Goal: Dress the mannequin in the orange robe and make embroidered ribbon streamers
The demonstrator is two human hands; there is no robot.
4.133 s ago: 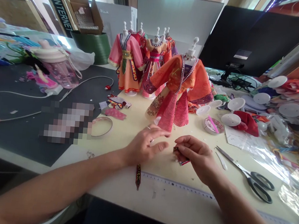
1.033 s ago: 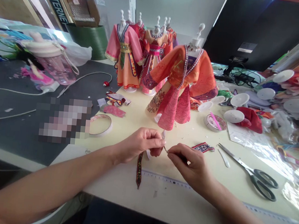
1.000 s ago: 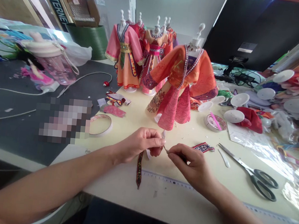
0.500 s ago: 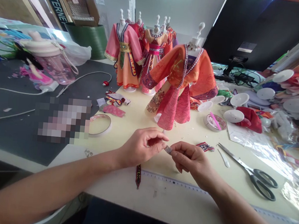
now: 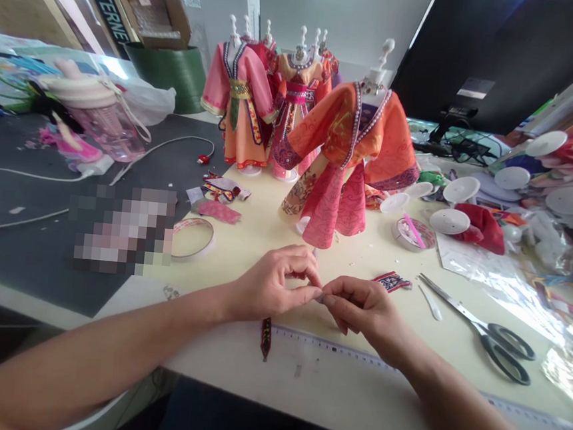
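Observation:
My right hand (image 5: 366, 309) pinches a small grey piece (image 5: 320, 298) between thumb and forefinger. The thumb of my left hand (image 5: 275, 282) touches that piece from the other side, and its fingers curve above with a gap under them. Most of the piece is hidden by the fingertips. Beneath my left hand, a dark patterned ribbon (image 5: 265, 340) points toward the table's front edge. Behind my hands stands a small dress form in an orange robe with a pink skirt (image 5: 337, 206). A patterned ribbon scrap (image 5: 392, 281) lies beyond my right hand.
Scissors (image 5: 478, 322) and a white tool (image 5: 430, 303) lie at the right. A long ruler (image 5: 354, 355) runs along the front. A tape roll (image 5: 192, 240) is left of my hands. More dressed forms (image 5: 241, 104) stand at the back, near a lidded cup (image 5: 104, 119).
My left thumb has moved slightly right and down onto the grey piece, which now shows less. My right hand has shifted slightly, uncovering more of the ribbon scrap.

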